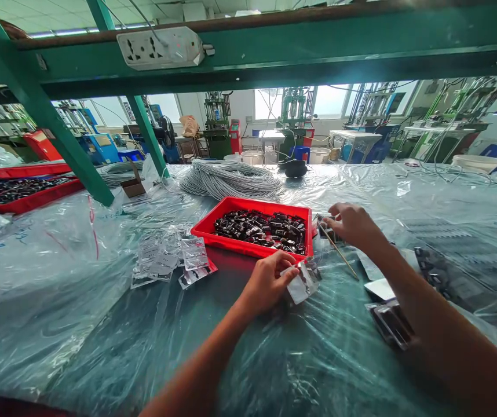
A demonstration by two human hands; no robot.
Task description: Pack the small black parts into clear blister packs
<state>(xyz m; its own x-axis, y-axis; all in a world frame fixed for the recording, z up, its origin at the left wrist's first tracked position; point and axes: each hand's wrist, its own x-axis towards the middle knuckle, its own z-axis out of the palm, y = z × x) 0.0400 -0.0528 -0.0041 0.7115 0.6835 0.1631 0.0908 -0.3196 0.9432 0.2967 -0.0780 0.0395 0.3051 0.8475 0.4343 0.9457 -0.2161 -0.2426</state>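
My left hand [268, 282] is closed on a small clear plastic bag [303, 282], held just in front of a red tray [231, 242] that is filled with several small dark parts [263, 227]. My right hand [349, 224] reaches to the tray's right edge, its fingers curled round a small dark part and a thin stick [339, 252] that slants toward me. A pile of small clear bags [168, 258] lies to the left of the tray.
The table [57, 301] is covered in clear plastic sheet. Coils of grey cable [231, 178] lie behind the tray. A second red tray [22, 194] sits far left by a green frame post [57, 133]. Filled bags [391, 324] lie under my right forearm. Machines stand behind.
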